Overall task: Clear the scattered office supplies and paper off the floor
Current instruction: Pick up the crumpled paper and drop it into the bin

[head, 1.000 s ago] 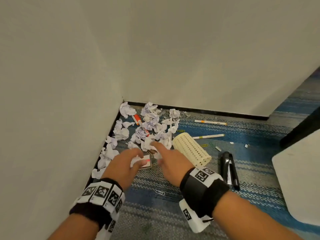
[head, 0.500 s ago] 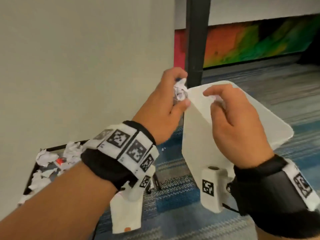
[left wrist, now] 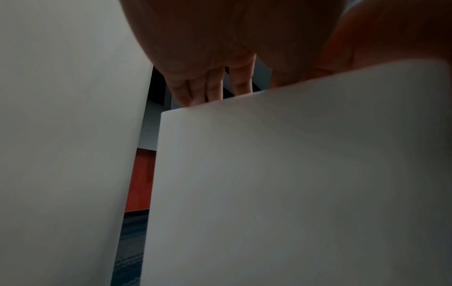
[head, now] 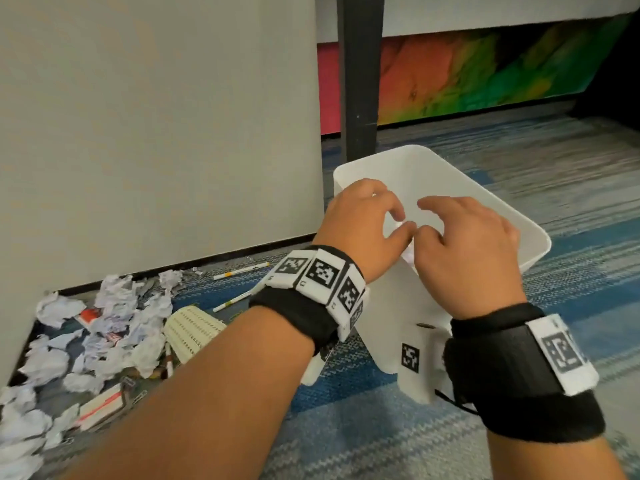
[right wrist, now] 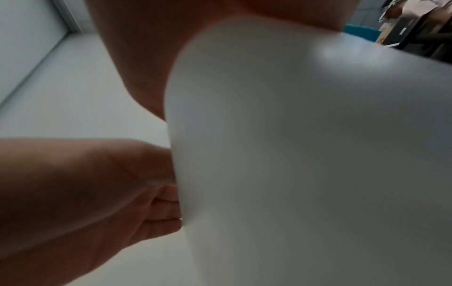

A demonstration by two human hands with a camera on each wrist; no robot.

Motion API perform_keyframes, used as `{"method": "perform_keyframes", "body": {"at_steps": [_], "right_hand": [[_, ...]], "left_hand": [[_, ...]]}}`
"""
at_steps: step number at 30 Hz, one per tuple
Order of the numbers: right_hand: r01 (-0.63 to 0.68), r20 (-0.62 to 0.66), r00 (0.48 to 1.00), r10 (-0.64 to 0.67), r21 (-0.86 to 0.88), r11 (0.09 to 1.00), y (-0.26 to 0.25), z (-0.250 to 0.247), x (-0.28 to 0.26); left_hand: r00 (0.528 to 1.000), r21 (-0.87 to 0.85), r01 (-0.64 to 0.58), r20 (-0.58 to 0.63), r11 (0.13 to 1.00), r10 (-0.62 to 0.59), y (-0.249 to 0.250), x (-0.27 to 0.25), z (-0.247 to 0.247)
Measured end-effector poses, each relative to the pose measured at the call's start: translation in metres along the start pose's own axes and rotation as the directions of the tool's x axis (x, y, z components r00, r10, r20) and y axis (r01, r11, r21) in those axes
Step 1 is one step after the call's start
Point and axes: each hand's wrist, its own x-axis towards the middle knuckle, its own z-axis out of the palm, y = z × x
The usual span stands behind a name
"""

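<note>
Both hands hover over the mouth of a white plastic bin (head: 433,168). My left hand (head: 398,221) and right hand (head: 429,218) have loose, spread fingers with nothing in them. A crumpled scrap (head: 408,256) shows inside the bin between the hands. The left wrist view shows straight fingers (left wrist: 215,87) above the bin wall (left wrist: 293,174). Only that wall (right wrist: 305,154) fills the right wrist view. On the carpet at lower left lie a heap of crumpled paper balls (head: 114,327), a cream perforated holder (head: 194,329) on its side, two pens (head: 242,271), a small white-and-red box (head: 100,407) and paper clips (head: 138,398).
A white wall (head: 156,116) borders the heap on the left and behind. Just behind the bin stands a dark post (head: 358,74), with a colourful wall panel (head: 485,71) beyond. Blue-grey striped carpet (head: 346,427) covers the floor.
One second ago both hands were at the paper heap; half a second ago each held a crumpled ball by the bin. Now both are over the bin's mouth, fingers spread, paper released.
</note>
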Motion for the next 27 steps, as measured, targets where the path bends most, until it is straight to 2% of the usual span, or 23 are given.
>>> {"method": "perform_keyframes", "body": {"at_steps": [3,9,11,13,14,15,17,19,20,22,24,26,27], "right_hand": [[-0.026,-0.014,1.000,0.026,0.005,1.000,-0.008,0.006,0.002],[-0.014,0.013,1.000,0.011,0.282,0.959,-0.025,0.013,0.002],[0.042,-0.087,0.996,-0.011,0.360,0.932,-0.029,0.005,-0.003],[0.152,-0.203,0.977,-0.070,0.427,0.891,-0.036,-0.008,-0.011],[0.215,-0.219,0.968,-0.121,0.480,0.850,-0.044,-0.012,-0.018],[0.259,-0.196,0.964,-0.180,0.543,0.799,-0.055,-0.011,-0.026],[0.281,-0.062,0.948,-0.313,0.626,0.727,-0.081,0.010,-0.039],[0.268,0.141,0.892,-0.429,0.600,0.754,-0.106,0.053,-0.045],[0.254,0.259,0.852,-0.454,0.556,0.792,-0.116,0.080,-0.046],[0.227,0.461,0.770,-0.442,0.449,0.864,-0.131,0.138,-0.042],[0.249,0.603,0.672,-0.430,0.362,0.898,-0.145,0.194,-0.036],[0.331,0.722,0.541,-0.431,0.288,0.898,-0.162,0.238,-0.034],[0.402,0.766,0.465,-0.444,0.265,0.877,-0.172,0.256,-0.034]], "left_hand": [[0.996,-0.041,0.073,0.053,0.996,-0.070,-0.011,0.000,-0.001],[0.997,-0.079,0.036,0.064,0.996,-0.031,-0.031,0.013,-0.015],[1.000,-0.116,0.006,0.005,0.993,-0.006,-0.035,0.008,-0.022],[0.993,-0.153,-0.025,-0.122,0.988,0.006,-0.040,-0.005,-0.032],[0.985,-0.152,-0.020,-0.171,0.988,-0.007,-0.047,-0.014,-0.038],[0.981,-0.131,0.002,-0.194,0.991,-0.028,-0.056,-0.025,-0.044],[0.981,-0.045,0.084,-0.173,0.995,-0.091,-0.086,-0.050,-0.056],[0.964,0.055,0.252,-0.104,0.966,-0.245,-0.127,-0.080,-0.069],[0.934,0.117,0.357,-0.074,0.927,-0.351,-0.148,-0.097,-0.075],[0.835,0.252,0.539,-0.039,0.804,-0.549,-0.191,-0.132,-0.090],[0.695,0.346,0.677,-0.008,0.650,-0.719,-0.229,-0.167,-0.106],[0.547,0.410,0.761,0.013,0.503,-0.837,-0.261,-0.199,-0.119],[0.492,0.438,0.779,0.018,0.449,-0.871,-0.274,-0.211,-0.123]]}}
